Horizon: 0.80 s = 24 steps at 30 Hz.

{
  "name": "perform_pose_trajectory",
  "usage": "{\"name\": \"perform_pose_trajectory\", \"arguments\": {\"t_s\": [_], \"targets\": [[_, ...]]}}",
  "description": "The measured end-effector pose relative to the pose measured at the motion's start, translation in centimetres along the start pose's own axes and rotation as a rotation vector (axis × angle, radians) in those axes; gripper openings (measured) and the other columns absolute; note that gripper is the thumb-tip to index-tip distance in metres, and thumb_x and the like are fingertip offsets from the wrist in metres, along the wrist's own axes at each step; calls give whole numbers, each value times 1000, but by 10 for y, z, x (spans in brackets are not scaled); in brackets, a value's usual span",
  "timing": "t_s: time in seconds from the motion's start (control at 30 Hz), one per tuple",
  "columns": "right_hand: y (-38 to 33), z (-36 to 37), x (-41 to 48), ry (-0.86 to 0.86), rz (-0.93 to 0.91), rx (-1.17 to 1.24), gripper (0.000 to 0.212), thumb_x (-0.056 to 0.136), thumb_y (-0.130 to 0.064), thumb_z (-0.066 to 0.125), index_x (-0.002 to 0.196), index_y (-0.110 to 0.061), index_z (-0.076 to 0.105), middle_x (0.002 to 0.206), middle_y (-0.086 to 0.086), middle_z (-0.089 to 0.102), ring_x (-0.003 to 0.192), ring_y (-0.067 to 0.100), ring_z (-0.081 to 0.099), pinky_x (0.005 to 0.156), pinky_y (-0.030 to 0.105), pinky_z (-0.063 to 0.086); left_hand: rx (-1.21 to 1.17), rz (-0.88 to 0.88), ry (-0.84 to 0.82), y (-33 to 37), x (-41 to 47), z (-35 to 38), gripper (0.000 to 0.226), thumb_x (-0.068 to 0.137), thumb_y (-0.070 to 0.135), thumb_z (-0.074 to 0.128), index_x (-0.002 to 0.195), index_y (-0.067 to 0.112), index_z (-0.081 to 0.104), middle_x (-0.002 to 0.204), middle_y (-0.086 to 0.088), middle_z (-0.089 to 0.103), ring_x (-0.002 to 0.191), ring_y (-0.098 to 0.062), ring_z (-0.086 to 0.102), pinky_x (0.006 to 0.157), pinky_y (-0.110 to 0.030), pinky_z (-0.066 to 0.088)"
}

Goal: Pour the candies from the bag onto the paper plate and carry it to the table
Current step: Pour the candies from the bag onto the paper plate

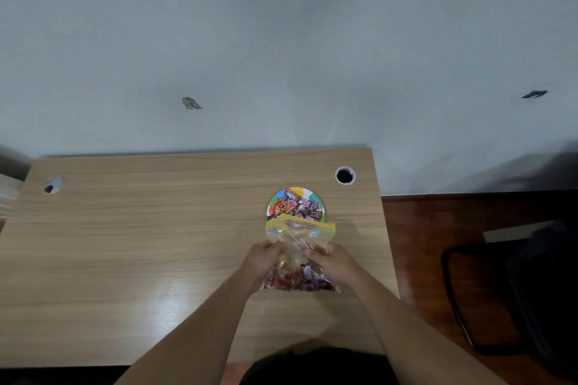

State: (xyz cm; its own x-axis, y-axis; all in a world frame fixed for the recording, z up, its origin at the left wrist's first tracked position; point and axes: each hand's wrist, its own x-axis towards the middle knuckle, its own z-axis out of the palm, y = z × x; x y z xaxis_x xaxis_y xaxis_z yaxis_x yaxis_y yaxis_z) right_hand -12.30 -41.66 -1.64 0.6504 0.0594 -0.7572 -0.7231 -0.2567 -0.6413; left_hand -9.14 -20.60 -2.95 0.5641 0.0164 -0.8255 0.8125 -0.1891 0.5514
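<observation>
Two hands pinch a clear bag [299, 247] whose yellow mouth lies over the near edge of a paper plate [315, 197].

Wrapped candies [294, 205] are heaped on the plate, and more candies sit in the bottom of the bag, nearest the person. The left hand [262, 261] has its fingers curled tight on the bag's left side; the right hand [334, 262] is clamped on its right side, both just short of the plate. Plate and bag rest on a wooden desk [125, 244], with a round cable hole [345, 175] just beyond the plate to the right.
</observation>
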Motion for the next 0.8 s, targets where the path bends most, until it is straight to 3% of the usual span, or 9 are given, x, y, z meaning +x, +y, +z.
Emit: {"name": "perform_pose_trajectory", "arguments": {"t_s": [0.07, 0.17, 0.27, 0.37, 0.43, 0.5, 0.63, 0.7, 0.8], "targets": [[1, -1, 1, 0, 5, -6, 12, 109, -23, 65, 107, -24, 78, 57, -25, 71, 53, -10, 59, 49, 5, 42, -10, 10, -9, 1, -1, 1, 28, 103, 28, 70, 101, 2, 81, 92, -19, 83, 72, -28, 75, 63, -29, 56], [-2, -1, -1, 0, 2, -5, 15, 108, -23, 67, 97, -27, 76, 57, -24, 71, 58, -5, 59, 48, 6, 42, 13, 23, -5, 2, -4, 2, 27, 105, 30, 68, 99, 6, 81, 94, -18, 84, 62, -20, 73, 48, -19, 50], [-5, -1, -5, -2, 1, -19, 18, 109, -33, 64, 107, -26, 80, 80, -20, 76, 75, -2, 64, 55, 6, 47, 36, 29, -1, 4, -6, 2, 31, 104, 34, 68, 103, 6, 82, 105, -21, 84, 79, -27, 75, 67, -30, 55], [-8, -1, -10, 23, -12, -49, 43, 107, -55, 56, 123, -24, 81, 109, -6, 81, 98, 12, 71, 83, 23, 51, 33, 28, -14, 4, -8, -1, 34, 107, 38, 63, 113, 9, 80, 110, -13, 84, 95, -32, 79, 79, -38, 56], [-8, -2, -10, 56, -23, -37, 49, 107, -58, 55, 133, -23, 78, 124, -1, 80, 111, 18, 71, 92, 30, 50, 7, 31, -66, 6, -11, -4, 32, 110, 38, 59, 121, 15, 77, 112, -8, 84, 102, -33, 80, 87, -43, 60], [-9, -3, -13, 81, -23, -1, 47, 107, -56, 55, 133, -25, 79, 123, -5, 78, 115, 16, 69, 94, 30, 49, -36, 44, -118, 10, -17, -9, 27, 112, 32, 56, 128, 16, 71, 119, -8, 82, 114, -36, 78, 96, -50, 64], [-11, -8, -21, 80, -45, 56, 32, 105, -56, 60, 117, -40, 85, 114, -5, 86, 118, 12, 72, 97, 30, 54, -102, 137, -196, 21, -34, -25, 30, 113, 18, 55, 142, 14, 54, 129, -7, 79, 120, -29, 74, 90, -45, 64], [-14, -8, -27, 75, -61, 118, 28, 106, -50, 63, 113, -35, 86, 105, -8, 87, 115, 6, 73, 91, 27, 53, -116, 192, -294, 25, -44, -33, 37, 112, 11, 54, 146, 24, 51, 132, -1, 80, 129, -26, 72, 101, -52, 60], [-18, -7, -33, 74, -108, 200, 25, 103, -41, 71, 117, -26, 85, 105, -8, 87, 120, 15, 76, 104, 34, 58, -184, 238, -354, 31, -57, -45, 43, 107, 14, 61, 147, 28, 54, 142, -1, 75, 134, -27, 70, 109, -61, 53]]}}
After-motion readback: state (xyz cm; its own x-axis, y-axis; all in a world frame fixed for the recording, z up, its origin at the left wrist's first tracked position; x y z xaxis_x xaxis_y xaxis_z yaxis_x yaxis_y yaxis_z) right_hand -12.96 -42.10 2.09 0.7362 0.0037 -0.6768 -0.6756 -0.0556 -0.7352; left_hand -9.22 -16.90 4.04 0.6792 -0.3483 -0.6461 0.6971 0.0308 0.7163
